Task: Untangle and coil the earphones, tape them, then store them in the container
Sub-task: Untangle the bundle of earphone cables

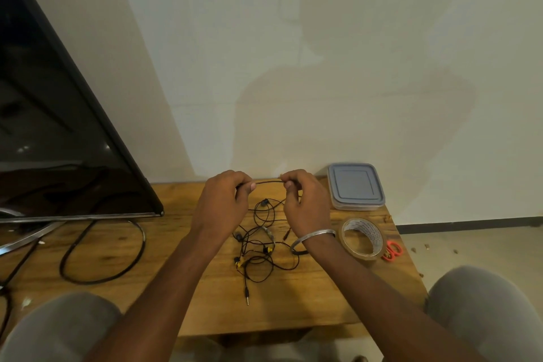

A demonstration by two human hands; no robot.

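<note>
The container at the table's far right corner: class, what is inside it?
The container has its grey lid on, so the inside is covered and cannot be seen. The earphones lie tangled on the table, outside it.

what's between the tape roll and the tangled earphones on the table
In the head view, the right hand's wrist with its silver bangle crosses between the clear tape roll and the tangled black earphone wires; the wooden table shows beneath.

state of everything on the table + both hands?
earphones: tangled, one stretch lifted
left hand: pinching the cable
right hand: pinching the cable
container: lid on
tape roll: lying flat, untouched
scissors: lying at the table edge, untouched
television: screen dark
</note>
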